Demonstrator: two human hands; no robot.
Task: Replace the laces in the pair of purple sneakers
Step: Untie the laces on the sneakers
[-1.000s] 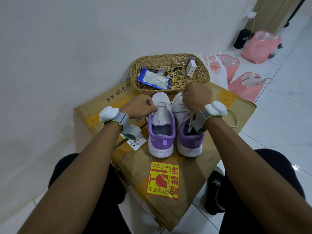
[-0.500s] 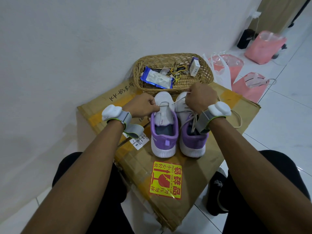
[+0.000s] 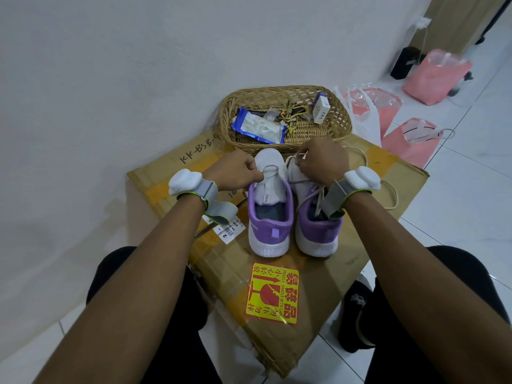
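Two purple-and-white sneakers stand heels toward me on a cardboard box (image 3: 318, 278). My left hand (image 3: 235, 173) pinches a thin lace at the left eyelets of the left sneaker (image 3: 270, 217); one strand of the lace (image 3: 270, 169) crosses its toe end. My right hand (image 3: 321, 162) is above the toe of the right sneaker (image 3: 318, 231) and pinches the other lace end, which runs across to the left shoe. A cream lace (image 3: 390, 195) lies loose on the box past my right wrist.
A wicker basket (image 3: 339, 117) with a blue packet, a small box and cords stands behind the shoes against the white wall. Pink plastic bags (image 3: 410, 139) sit on the tiled floor at the right. My knees flank the box.
My right hand has lifted slightly and drawn its lace end up and to the right. My left hand keeps its pinch at the left shoe's eyelets.
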